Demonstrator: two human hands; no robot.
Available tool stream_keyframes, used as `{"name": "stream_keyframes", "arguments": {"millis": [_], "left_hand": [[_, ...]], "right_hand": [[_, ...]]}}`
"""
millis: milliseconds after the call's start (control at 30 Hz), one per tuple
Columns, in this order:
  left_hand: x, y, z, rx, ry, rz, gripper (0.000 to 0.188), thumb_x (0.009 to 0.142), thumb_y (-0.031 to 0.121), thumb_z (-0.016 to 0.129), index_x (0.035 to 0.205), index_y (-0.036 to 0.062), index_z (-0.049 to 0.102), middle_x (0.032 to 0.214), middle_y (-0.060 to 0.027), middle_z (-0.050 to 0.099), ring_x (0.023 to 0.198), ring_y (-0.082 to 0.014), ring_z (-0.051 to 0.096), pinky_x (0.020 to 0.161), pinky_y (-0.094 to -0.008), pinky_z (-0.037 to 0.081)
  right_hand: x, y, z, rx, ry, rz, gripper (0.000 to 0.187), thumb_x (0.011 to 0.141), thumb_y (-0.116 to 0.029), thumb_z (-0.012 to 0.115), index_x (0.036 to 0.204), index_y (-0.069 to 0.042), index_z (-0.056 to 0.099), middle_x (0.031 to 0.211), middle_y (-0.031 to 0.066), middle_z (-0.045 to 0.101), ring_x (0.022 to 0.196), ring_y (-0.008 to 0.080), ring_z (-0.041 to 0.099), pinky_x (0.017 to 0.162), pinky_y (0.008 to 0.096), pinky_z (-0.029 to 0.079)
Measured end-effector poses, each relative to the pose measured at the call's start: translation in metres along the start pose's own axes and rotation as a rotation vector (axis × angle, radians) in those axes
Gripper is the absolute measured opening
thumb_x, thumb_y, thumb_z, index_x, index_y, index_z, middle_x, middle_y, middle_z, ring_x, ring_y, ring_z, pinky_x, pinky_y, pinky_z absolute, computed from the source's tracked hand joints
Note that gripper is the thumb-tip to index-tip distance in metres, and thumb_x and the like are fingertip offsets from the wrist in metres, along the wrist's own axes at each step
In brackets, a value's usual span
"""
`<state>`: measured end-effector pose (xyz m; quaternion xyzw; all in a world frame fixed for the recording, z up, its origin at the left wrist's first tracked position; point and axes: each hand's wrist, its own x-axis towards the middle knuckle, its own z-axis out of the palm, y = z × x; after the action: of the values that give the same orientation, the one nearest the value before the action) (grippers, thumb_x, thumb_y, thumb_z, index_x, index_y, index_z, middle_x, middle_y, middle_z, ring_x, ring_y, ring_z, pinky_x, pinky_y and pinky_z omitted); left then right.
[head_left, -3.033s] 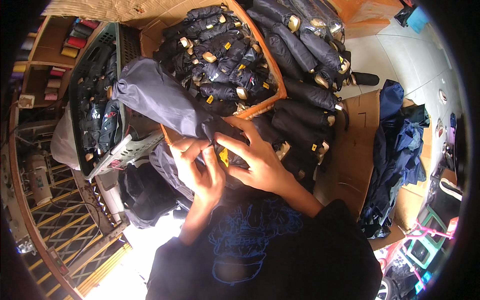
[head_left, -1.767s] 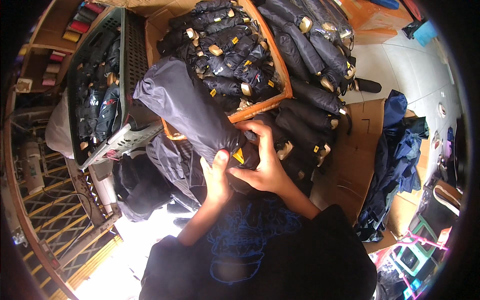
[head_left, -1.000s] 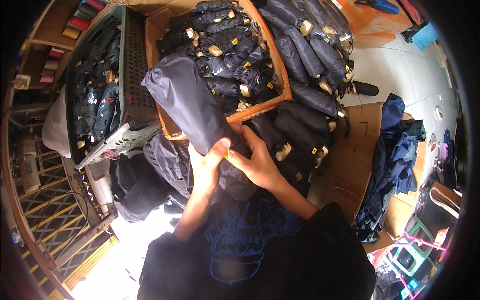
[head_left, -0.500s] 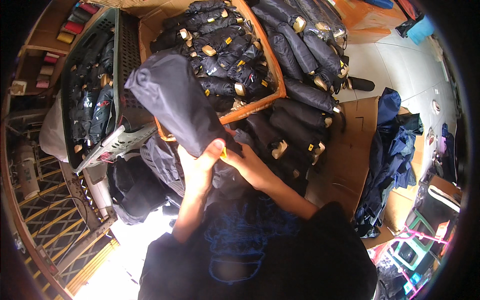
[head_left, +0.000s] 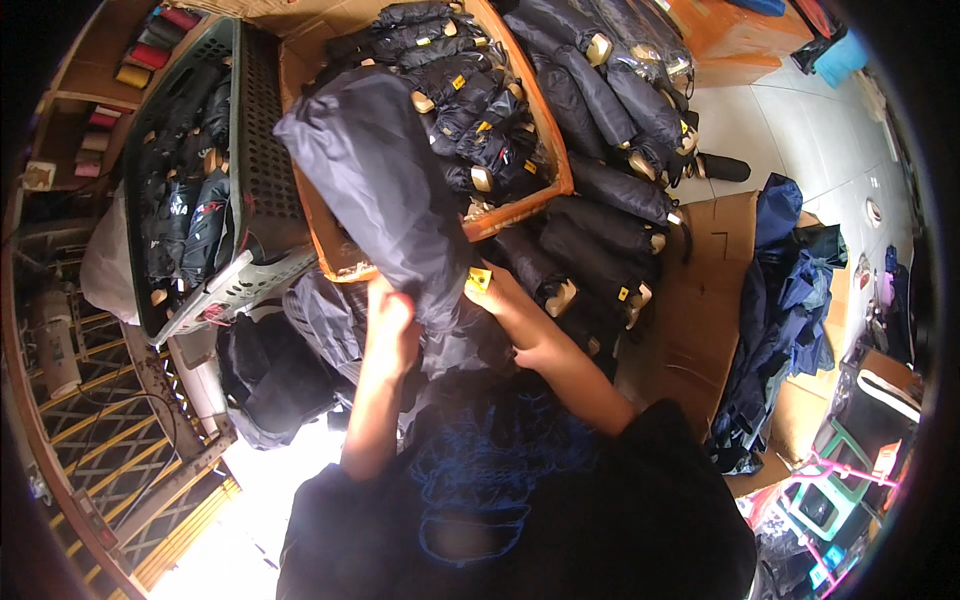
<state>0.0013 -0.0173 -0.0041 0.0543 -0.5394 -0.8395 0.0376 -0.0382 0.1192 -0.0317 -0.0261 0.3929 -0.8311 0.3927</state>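
A black folded umbrella (head_left: pixel 375 180) in a loose fabric sleeve tilts up and to the left in front of me, its wide end over the carton. My left hand (head_left: pixel 390 325) is closed around its lower end, the thumb slightly blurred. On the other side, my right hand (head_left: pixel 508 312) grips the same lower end, fingers partly hidden by the fabric. A yellow tag (head_left: pixel 480 280) shows at that hand's fingers. Beneath both hands lies dark crumpled fabric (head_left: pixel 465 345).
An orange-edged carton (head_left: pixel 552 130) holds many dark folded umbrellas. A grey-green perforated basket (head_left: pixel 268 160) with more stands left. Sleeved umbrellas (head_left: pixel 590 95) pile up at right, by a cardboard flap (head_left: pixel 715 290) and navy fabric (head_left: pixel 790 300). Thread spools (head_left: pixel 150 55) sit on a shelf at far left.
The umbrella has shifted a little to the right and turned more upright. My right hand has moved slightly higher and right, and the yellow tag now shows more fully.
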Motion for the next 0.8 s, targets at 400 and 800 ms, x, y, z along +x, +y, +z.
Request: {"name": "stream_keyframes", "arguments": {"millis": [400, 800], "left_hand": [[0.025, 0.007, 0.006, -0.016, -0.039, 0.021, 0.041, 0.079, 0.021, 0.072, 0.103, -0.0087, 0.056, 0.098, -0.0209, 0.065, 0.086, -0.0303, 0.067, 0.077, -0.0397, 0.056], [-0.006, -0.015, 0.008, 0.140, 0.233, 0.025, 0.065, 0.082, 0.029, 0.071, 0.128, -0.0083, 0.043, 0.105, -0.0220, 0.065, 0.112, -0.0320, 0.058, 0.097, -0.0416, 0.044]], "right_hand": [[-0.006, 0.003, 0.004, 0.055, 0.048, 0.079, 0.059, 0.091, -0.030, 0.063, 0.136, 0.001, 0.041, 0.130, 0.0088, 0.050, 0.121, 0.0154, 0.045, 0.103, 0.0304, 0.034], [-0.004, 0.005, 0.007, -0.143, 0.163, -0.065, 0.061, 0.086, -0.025, 0.069, 0.134, -0.001, 0.041, 0.121, 0.0099, 0.052, 0.116, 0.0170, 0.047, 0.103, 0.0334, 0.034]]}}
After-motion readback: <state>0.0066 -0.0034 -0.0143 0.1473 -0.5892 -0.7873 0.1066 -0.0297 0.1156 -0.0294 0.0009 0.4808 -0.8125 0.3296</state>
